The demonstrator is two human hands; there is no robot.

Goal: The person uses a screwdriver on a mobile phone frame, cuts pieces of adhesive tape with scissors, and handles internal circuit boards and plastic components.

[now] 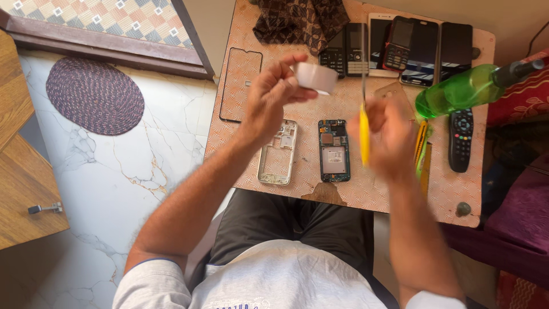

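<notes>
My left hand [273,94] is raised above a small table [366,189] and pinches a white roll of tape [315,77] between thumb and fingers. My right hand [388,137], blurred, grips a yellow-handled tool [364,134] whose thin metal shaft points up toward the tape roll. Under the hands lie a silver phone frame [278,153] and an opened phone showing its circuit board and battery [334,150].
Several phones [394,46] lie in a row at the table's far edge beside a dark patterned cloth [303,23]. A black screen frame [240,84] lies at left. A green spray bottle [463,88] and a black remote [461,139] are at right. An oval rug [94,95] lies on the marble floor.
</notes>
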